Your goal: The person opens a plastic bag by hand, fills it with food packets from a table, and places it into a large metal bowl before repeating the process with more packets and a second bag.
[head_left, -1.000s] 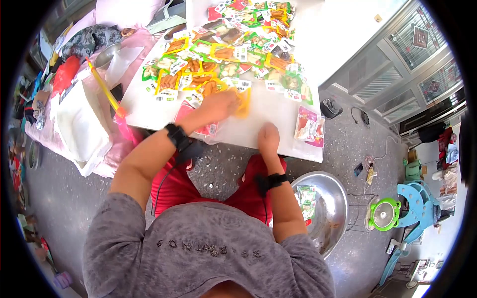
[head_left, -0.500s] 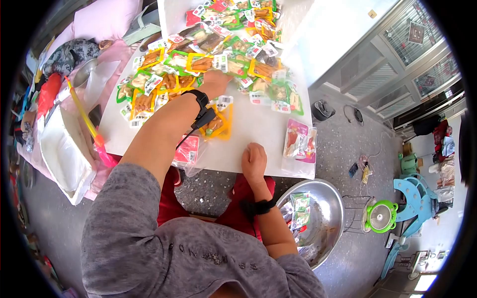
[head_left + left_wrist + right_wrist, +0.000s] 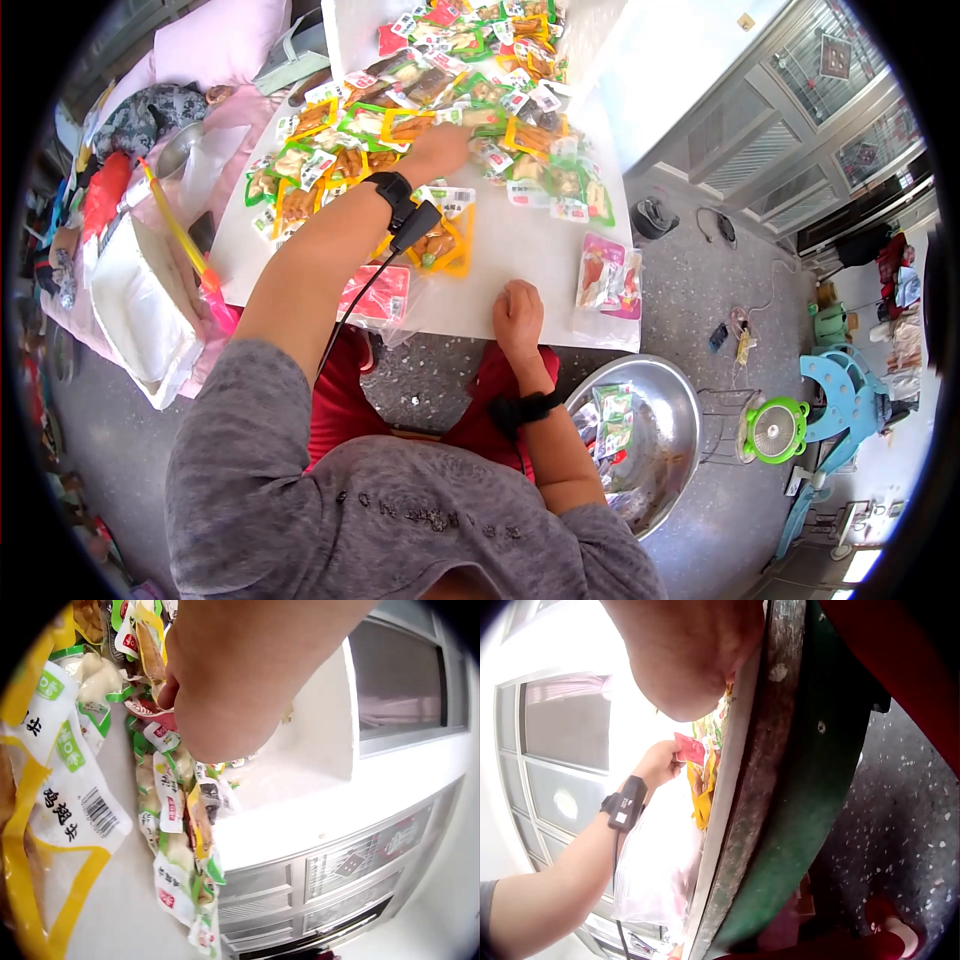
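My left hand (image 3: 438, 150) reaches over a pile of sealed food packets (image 3: 375, 120) on the white table (image 3: 490, 245). It pinches a small red packet (image 3: 691, 749), seen best in the right wrist view; the head view hides it behind the hand. Nearer me, under the left wrist, lies a yellow-edged packet (image 3: 455, 250) with brown pieces inside. A red packet (image 3: 380, 295) in clear plastic is at the front edge. My right hand (image 3: 518, 315) rests at the table's front edge, fingers loosely curled, holding nothing.
Pink-and-white packets (image 3: 602, 275) lie at the table's right corner. Below stands a metal basin (image 3: 672, 430) with some green packets. To the left are a white foam box (image 3: 140, 300) and a yellow stick (image 3: 180, 225) on pink cloth. A green fan (image 3: 775, 430) stands far right.
My left hand has left the yellow-edged packet near the front and moved farther in over the pile, where it has taken hold of a red packet. The right hand stays at the edge.
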{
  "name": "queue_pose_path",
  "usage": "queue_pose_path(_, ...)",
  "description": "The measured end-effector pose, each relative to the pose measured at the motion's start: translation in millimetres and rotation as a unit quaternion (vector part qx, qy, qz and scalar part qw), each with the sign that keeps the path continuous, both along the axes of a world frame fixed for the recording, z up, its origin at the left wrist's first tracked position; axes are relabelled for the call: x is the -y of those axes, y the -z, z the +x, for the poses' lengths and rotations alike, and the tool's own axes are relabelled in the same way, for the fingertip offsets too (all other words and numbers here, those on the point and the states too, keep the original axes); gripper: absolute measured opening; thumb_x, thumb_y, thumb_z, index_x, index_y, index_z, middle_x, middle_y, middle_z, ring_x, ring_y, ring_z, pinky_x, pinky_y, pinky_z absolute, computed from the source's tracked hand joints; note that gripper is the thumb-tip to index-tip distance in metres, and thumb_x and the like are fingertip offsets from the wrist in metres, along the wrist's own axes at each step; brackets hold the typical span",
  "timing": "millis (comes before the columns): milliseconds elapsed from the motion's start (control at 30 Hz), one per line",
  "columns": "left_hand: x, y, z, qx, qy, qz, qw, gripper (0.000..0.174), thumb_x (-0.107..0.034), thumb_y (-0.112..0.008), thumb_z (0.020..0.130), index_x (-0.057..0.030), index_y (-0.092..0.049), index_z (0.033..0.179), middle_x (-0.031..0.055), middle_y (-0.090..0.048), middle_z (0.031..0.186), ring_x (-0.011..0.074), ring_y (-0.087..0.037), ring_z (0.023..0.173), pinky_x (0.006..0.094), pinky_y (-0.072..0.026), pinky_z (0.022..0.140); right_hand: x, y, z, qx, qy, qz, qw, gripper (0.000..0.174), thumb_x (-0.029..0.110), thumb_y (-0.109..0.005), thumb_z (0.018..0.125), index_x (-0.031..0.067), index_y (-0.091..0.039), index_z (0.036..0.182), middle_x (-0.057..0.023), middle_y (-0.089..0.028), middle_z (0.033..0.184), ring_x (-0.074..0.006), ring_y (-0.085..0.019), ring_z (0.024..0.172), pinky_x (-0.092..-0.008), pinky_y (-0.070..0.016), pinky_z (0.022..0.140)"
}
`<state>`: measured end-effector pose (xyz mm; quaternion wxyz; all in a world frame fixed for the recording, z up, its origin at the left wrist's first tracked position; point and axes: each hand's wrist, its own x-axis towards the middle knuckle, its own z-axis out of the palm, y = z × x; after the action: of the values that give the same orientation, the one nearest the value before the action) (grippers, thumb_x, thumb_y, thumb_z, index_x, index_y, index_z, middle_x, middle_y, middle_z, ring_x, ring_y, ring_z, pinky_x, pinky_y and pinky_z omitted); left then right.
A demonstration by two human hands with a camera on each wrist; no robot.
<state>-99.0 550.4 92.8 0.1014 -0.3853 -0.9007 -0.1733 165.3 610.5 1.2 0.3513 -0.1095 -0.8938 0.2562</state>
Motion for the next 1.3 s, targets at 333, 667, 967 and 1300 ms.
queue_pose_path(333,75.2,-12.1,60.1,0.626,0.108,0.444,0.632,0.008,-0.012,-0.046,0.077,-0.0063,-0.046,0.083,0.0038,-0.048,0.082,0.0162,-0.053,0.081,0.034,-0.0474,0.068,-3.0,8.2,-0.2,-0.01,0.003,0.007,1.0,0.011,0.002,-0.05,0.067,0.0012,-0.049,0.078,-0.0147,-0.054,0.08,-0.0325,-0.05,0.074,-0.0403,-0.0403,0.063)
queue_pose_path(667,127.9,13.0,186.7,0.667,0.157,0.555,0.471,0.02,-0.005,-0.041,0.078,-0.0031,-0.045,0.098,0.0113,-0.051,0.102,0.0233,-0.052,0.094,0.0424,-0.0421,0.081,20.3,-25.5,26.4,-0.026,-0.196,-0.744,0.638,0.033,0.024,-0.047,0.081,0.0009,-0.044,0.105,-0.0081,-0.054,0.096,-0.0194,-0.052,0.086,-0.033,-0.0429,0.072)
queue_pose_path(967,160.9,33.8,234.1,0.688,0.068,0.467,0.552,0.005,-0.009,-0.046,0.078,-0.0067,-0.048,0.082,0.003,-0.053,0.081,0.0128,-0.054,0.075,0.0296,-0.0443,0.069,28.9,-36.2,75.4,0.051,-0.276,-0.772,0.57,0.026,0.014,-0.052,0.079,0.0,-0.045,0.1,-0.0125,-0.053,0.101,-0.0224,-0.053,0.091,-0.0384,-0.0437,0.08)
queue_pose_path(1300,163.7,39.2,174.8,-0.05,-0.006,0.162,0.985,0.031,-0.025,-0.049,0.075,-0.0026,-0.05,0.096,0.0114,-0.054,0.088,0.0243,-0.05,0.086,0.0347,-0.0388,0.075,20.0,-25.8,88.1,-0.061,-0.223,-0.755,0.613,0.015,0.007,-0.046,0.082,-0.0016,-0.046,0.094,-0.0141,-0.053,0.099,-0.0229,-0.055,0.089,-0.0367,-0.046,0.078)
